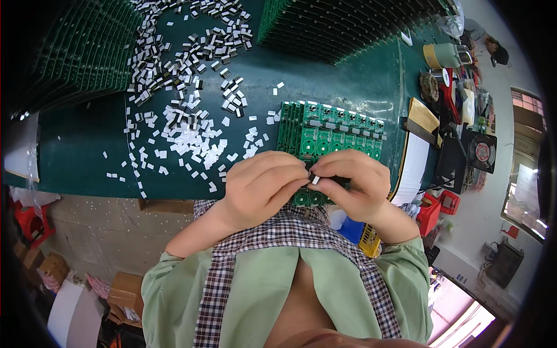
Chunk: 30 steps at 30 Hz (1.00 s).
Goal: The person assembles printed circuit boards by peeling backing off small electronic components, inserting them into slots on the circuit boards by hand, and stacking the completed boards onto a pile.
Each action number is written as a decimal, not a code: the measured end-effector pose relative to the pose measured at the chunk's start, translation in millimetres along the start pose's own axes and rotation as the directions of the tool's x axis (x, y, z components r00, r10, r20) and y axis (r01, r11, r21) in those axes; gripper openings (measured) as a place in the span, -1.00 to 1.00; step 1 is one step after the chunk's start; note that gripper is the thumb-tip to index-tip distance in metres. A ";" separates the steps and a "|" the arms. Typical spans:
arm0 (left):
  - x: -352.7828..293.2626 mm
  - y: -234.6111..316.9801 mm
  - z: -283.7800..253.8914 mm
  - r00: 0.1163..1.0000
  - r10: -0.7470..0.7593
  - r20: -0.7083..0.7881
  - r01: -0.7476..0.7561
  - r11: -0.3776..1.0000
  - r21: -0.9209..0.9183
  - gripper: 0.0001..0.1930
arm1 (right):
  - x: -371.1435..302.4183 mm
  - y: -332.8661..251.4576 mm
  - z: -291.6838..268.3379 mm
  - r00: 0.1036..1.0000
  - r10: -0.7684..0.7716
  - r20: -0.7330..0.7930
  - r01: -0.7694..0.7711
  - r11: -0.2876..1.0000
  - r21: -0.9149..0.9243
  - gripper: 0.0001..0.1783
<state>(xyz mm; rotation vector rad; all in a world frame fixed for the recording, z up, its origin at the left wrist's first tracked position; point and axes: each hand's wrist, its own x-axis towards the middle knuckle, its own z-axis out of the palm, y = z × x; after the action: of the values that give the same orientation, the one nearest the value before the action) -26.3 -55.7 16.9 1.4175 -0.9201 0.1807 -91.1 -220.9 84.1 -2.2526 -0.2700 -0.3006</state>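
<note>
Over the near edge of the green table, my left hand [259, 184] and my right hand [361, 181] meet fingertip to fingertip. Pinched between them is a small black electronic component with a white face [314, 179]. Both hands are closed on it. Just beneath and beyond the fingers lies a stack of green circuit boards [342, 132], with rows of small parts along its far side. My hands cover part of the stack's near end.
Loose black-and-white components [174, 64] and small white pieces [194, 142] are scattered left of the boards. Racks of upright green boards [87, 55] [348, 26] stand at the far left and far middle. A pale green flask [445, 55], papers [413, 159] and a black fan [481, 152] are at right.
</note>
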 end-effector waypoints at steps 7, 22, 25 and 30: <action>2.4 -1.9 -1.6 0.998 0.023 0.062 -0.017 0.995 -0.100 -0.78 | 2.6 1.2 -4.1 0.996 -0.013 0.084 0.003 0.993 0.115 -0.76; -0.3 9.0 -2.5 0.987 -0.156 0.043 0.156 0.988 -0.003 -0.81 | 4.8 -8.4 -4.9 1.000 0.026 0.011 -0.025 0.996 -0.085 -0.77; 7.7 4.3 -5.4 0.986 -0.163 0.036 0.162 0.986 0.036 -0.82 | 11.0 -2.8 -3.1 1.000 -0.014 0.012 0.015 0.996 -0.086 -0.78; 15.2 -1.7 -3.0 0.986 -0.163 -0.021 0.162 0.987 -0.015 -0.84 | 21.9 1.3 -3.2 1.000 0.003 -0.004 -0.003 0.997 -0.077 -0.78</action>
<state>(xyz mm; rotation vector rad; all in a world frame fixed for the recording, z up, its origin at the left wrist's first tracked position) -14.0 -59.5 25.6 1.4684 -0.7817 0.0678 -70.3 -222.1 91.8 -2.3279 -0.2568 -0.3182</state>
